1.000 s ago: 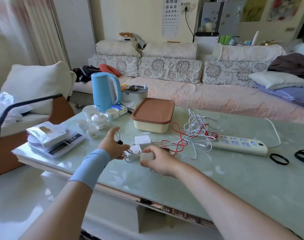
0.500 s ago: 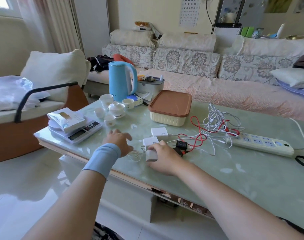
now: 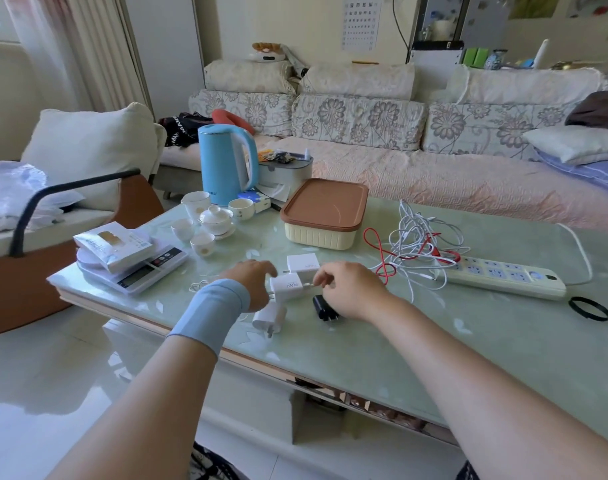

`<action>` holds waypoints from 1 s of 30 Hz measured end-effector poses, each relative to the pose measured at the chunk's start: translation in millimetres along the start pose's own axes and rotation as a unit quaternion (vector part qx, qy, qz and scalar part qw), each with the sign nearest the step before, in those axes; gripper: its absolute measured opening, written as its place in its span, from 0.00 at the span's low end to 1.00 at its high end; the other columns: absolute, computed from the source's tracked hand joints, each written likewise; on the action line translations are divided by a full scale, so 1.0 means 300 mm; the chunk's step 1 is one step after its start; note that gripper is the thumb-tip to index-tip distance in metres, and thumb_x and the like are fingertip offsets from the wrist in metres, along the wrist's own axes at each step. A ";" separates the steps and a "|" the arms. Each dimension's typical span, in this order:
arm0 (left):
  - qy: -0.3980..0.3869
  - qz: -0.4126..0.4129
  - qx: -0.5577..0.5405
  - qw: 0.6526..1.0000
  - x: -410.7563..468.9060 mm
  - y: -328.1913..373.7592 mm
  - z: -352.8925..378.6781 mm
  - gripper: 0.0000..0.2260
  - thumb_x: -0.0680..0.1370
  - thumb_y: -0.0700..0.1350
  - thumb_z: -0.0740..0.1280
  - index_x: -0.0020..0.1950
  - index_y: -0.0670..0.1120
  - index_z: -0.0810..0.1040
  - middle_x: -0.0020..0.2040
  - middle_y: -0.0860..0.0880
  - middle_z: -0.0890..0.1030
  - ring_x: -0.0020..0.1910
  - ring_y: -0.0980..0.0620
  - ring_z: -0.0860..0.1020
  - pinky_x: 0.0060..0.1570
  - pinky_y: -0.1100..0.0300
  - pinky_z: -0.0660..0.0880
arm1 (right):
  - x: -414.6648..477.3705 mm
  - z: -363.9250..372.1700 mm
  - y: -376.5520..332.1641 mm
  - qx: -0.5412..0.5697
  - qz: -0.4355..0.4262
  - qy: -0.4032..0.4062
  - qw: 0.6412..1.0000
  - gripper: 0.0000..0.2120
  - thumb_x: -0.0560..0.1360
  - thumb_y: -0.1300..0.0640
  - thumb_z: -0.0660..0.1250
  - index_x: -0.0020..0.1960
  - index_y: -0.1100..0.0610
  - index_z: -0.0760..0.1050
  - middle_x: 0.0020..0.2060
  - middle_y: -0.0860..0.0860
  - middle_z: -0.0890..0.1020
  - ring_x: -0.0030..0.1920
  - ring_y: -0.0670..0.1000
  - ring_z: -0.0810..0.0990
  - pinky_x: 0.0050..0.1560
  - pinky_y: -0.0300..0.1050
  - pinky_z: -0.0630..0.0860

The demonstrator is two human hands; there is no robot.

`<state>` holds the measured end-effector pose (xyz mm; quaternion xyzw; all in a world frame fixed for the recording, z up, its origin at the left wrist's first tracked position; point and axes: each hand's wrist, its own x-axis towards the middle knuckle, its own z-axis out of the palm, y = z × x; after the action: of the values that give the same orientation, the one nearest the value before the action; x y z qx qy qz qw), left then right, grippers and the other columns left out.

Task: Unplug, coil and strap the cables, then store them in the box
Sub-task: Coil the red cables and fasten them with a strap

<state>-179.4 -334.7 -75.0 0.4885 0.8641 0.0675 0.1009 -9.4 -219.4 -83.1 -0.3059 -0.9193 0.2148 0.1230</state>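
Note:
My left hand [image 3: 255,280] grips a white charger block [image 3: 288,285] just above the green table [image 3: 434,341]. My right hand [image 3: 347,289] pinches the cable plug at the block's right end. A second white charger [image 3: 303,264] lies just behind, a third [image 3: 268,318] lies in front, and a black adapter [image 3: 321,307] sits under my right hand. A tangle of white and red cables [image 3: 420,247] lies by the white power strip [image 3: 503,277]. The cream box with a brown lid [image 3: 325,213] stands shut behind the chargers. A small white cable coil [image 3: 197,285] lies left of my left hand.
Black straps [image 3: 590,308] lie at the table's right. A blue kettle [image 3: 222,164], tea cups [image 3: 205,223] and a scale with a packet [image 3: 132,261] fill the table's left. A sofa stands behind, an armchair at the left.
Both hands have left the small charger and coil on the table. My left hand now holds a larger white charger block, my right hand pinching its plug end. The view has shifted left.

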 end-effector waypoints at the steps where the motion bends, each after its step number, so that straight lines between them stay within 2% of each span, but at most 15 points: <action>1: 0.004 0.019 -0.037 0.999 0.006 0.032 -0.003 0.23 0.75 0.36 0.61 0.67 0.54 0.72 0.66 0.51 0.74 0.64 0.49 0.73 0.64 0.56 0.71 | -0.006 -0.018 0.027 -0.028 0.013 -0.027 0.999 0.15 0.73 0.60 0.61 0.53 0.46 0.80 0.52 0.45 0.81 0.54 0.50 0.78 0.52 0.42 0.74; 3: -0.009 0.053 -0.091 0.994 0.016 0.102 0.002 0.18 0.76 0.39 0.63 0.64 0.54 0.75 0.64 0.54 0.77 0.60 0.52 0.76 0.63 0.59 0.71 | -0.022 -0.030 0.071 -0.077 0.021 -0.067 0.995 0.17 0.72 0.60 0.63 0.56 0.45 0.79 0.53 0.46 0.80 0.56 0.51 0.78 0.54 0.44 0.75; 5: -0.039 0.080 -0.093 0.992 0.022 0.175 0.015 0.15 0.76 0.44 0.66 0.62 0.54 0.78 0.62 0.55 0.78 0.59 0.53 0.77 0.63 0.60 0.71 | -0.035 -0.025 0.103 -0.104 0.026 -0.085 0.991 0.19 0.71 0.61 0.63 0.60 0.46 0.77 0.57 0.48 0.79 0.59 0.52 0.77 0.58 0.47 0.75; 7: -0.071 0.098 -0.067 0.990 0.026 0.244 0.031 0.16 0.76 0.48 0.68 0.63 0.55 0.78 0.61 0.54 0.78 0.59 0.51 0.77 0.62 0.57 0.72 | -0.045 -0.022 0.124 -0.099 0.037 -0.098 0.990 0.21 0.72 0.61 0.63 0.63 0.48 0.74 0.60 0.50 0.78 0.62 0.54 0.76 0.61 0.49 0.75; 10: -0.096 0.131 0.022 0.986 0.024 0.339 0.055 0.17 0.75 0.51 0.68 0.63 0.54 0.78 0.57 0.52 0.80 0.55 0.48 0.79 0.55 0.57 0.76 | -0.067 -0.036 0.158 -0.100 0.038 -0.121 0.987 0.22 0.72 0.62 0.62 0.65 0.51 0.72 0.61 0.52 0.78 0.63 0.55 0.76 0.61 0.49 0.74; 12: -0.105 0.141 0.042 0.984 0.028 0.386 0.074 0.20 0.73 0.51 0.69 0.65 0.51 0.76 0.59 0.51 0.80 0.56 0.48 0.78 0.56 0.57 0.76 | -0.087 -0.060 0.188 -0.080 0.038 -0.125 0.988 0.20 0.73 0.63 0.61 0.64 0.50 0.73 0.57 0.49 0.79 0.60 0.53 0.77 0.57 0.45 0.75; 15: -0.145 0.136 0.044 0.979 0.033 0.446 0.095 0.25 0.71 0.53 0.71 0.67 0.52 0.73 0.61 0.52 0.78 0.58 0.49 0.77 0.59 0.55 0.75 | -0.127 -0.121 0.239 -0.038 0.049 -0.113 0.992 0.18 0.76 0.60 0.59 0.61 0.46 0.76 0.50 0.44 0.78 0.49 0.49 0.79 0.49 0.43 0.77; 17: -0.172 0.154 0.075 0.970 0.029 0.492 0.098 0.22 0.71 0.56 0.70 0.63 0.54 0.77 0.60 0.53 0.78 0.56 0.50 0.77 0.59 0.54 0.75 | -0.155 -0.162 0.280 -0.013 0.065 -0.113 0.991 0.17 0.76 0.60 0.61 0.60 0.45 0.77 0.45 0.42 0.76 0.44 0.45 0.76 0.41 0.37 0.73; 19: -0.194 0.184 0.092 0.959 0.019 0.547 0.100 0.19 0.72 0.58 0.68 0.60 0.53 0.80 0.58 0.53 0.79 0.56 0.51 0.77 0.60 0.54 0.74 | -0.181 -0.196 0.323 0.003 0.078 -0.110 0.991 0.15 0.75 0.59 0.62 0.57 0.45 0.77 0.43 0.43 0.76 0.40 0.42 0.75 0.38 0.35 0.69; 21: -0.211 0.206 0.068 0.953 0.006 0.608 0.111 0.18 0.73 0.58 0.68 0.59 0.52 0.81 0.58 0.52 0.80 0.56 0.50 0.77 0.62 0.53 0.74 | -0.204 -0.221 0.368 0.013 0.104 -0.101 0.989 0.14 0.75 0.58 0.62 0.57 0.45 0.76 0.46 0.45 0.77 0.40 0.45 0.77 0.38 0.38 0.71; 23: -0.228 0.221 0.034 0.948 0.003 0.668 0.133 0.17 0.72 0.58 0.69 0.58 0.53 0.82 0.56 0.53 0.82 0.55 0.50 0.79 0.61 0.53 0.74 | -0.225 -0.242 0.414 0.006 0.139 -0.097 0.986 0.17 0.75 0.58 0.62 0.62 0.47 0.74 0.52 0.48 0.77 0.41 0.48 0.78 0.42 0.42 0.75; 25: -0.241 0.234 0.010 0.942 0.006 0.727 0.158 0.16 0.72 0.58 0.69 0.57 0.53 0.82 0.53 0.53 0.83 0.51 0.51 0.81 0.59 0.53 0.76 | -0.249 -0.263 0.470 -0.028 0.177 -0.103 0.978 0.24 0.74 0.57 0.64 0.70 0.49 0.68 0.57 0.51 0.77 0.45 0.50 0.79 0.45 0.44 0.75; 27: -0.244 0.249 0.003 0.937 0.015 0.777 0.171 0.16 0.73 0.58 0.68 0.58 0.54 0.81 0.50 0.54 0.84 0.50 0.51 0.82 0.59 0.53 0.76 | -0.277 -0.286 0.525 -0.086 0.209 -0.117 0.967 0.33 0.72 0.55 0.66 0.75 0.50 0.59 0.58 0.53 0.77 0.48 0.52 0.80 0.46 0.47 0.79; 28: -0.232 0.256 0.004 0.939 0.022 0.796 0.169 0.15 0.74 0.57 0.67 0.58 0.54 0.81 0.50 0.54 0.84 0.50 0.52 0.81 0.59 0.54 0.76 | -0.290 -0.300 0.550 -0.113 0.223 -0.126 0.960 0.35 0.72 0.54 0.68 0.75 0.51 0.57 0.59 0.54 0.77 0.48 0.54 0.80 0.47 0.49 0.80; 30: -0.172 0.265 -0.019 0.949 0.040 0.827 0.155 0.12 0.76 0.53 0.67 0.58 0.53 0.81 0.53 0.55 0.83 0.53 0.52 0.79 0.60 0.55 0.75 | -0.315 -0.336 0.584 -0.141 0.241 -0.149 0.949 0.32 0.73 0.53 0.71 0.73 0.54 0.62 0.62 0.56 0.76 0.49 0.55 0.80 0.45 0.49 0.81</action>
<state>31.9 -196.0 -68.1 0.7019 0.6718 0.0227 0.2356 189.9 -119.1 -85.9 -0.4970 -0.8470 0.1496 -0.1152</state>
